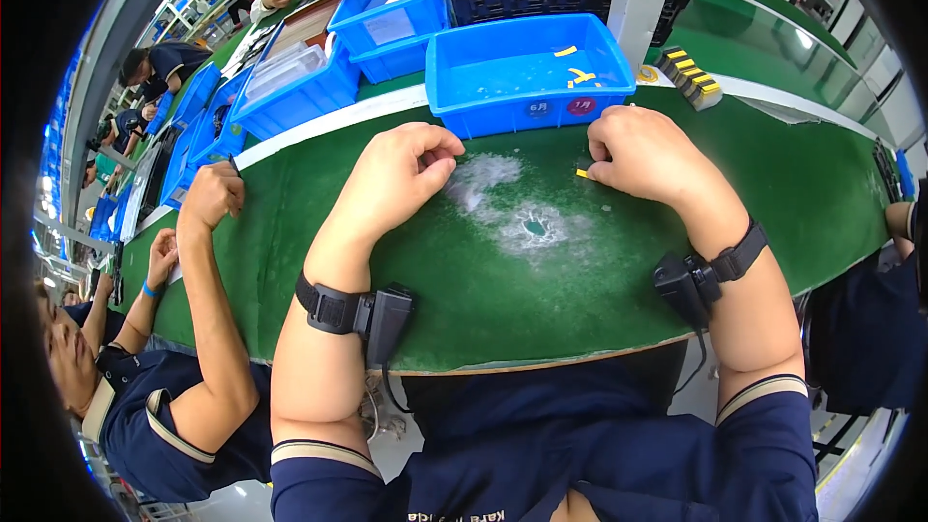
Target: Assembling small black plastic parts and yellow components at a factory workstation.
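My left hand (406, 174) is closed above the green work surface, left of a whitish worn patch (522, 208). Its thumb and fingers curl together, and whatever they may hold is hidden. On the other side of the patch, my right hand (643, 155) pinches a small black-and-yellow piece (582, 173), mostly covered by the fingers. Just beyond both hands stands a blue plastic bin (532, 116) with a few yellow strips (580, 76) lying inside. A row of black-and-yellow striped blocks (690, 77) sits to the right of the bin.
More blue bins (300, 101) line the far left, one holding clear plastic sheets. A white post (646, 0) rises behind the near bin. Close on my left sits a co-worker, whose hand (213, 193) is over the table; another person sits at the right edge.
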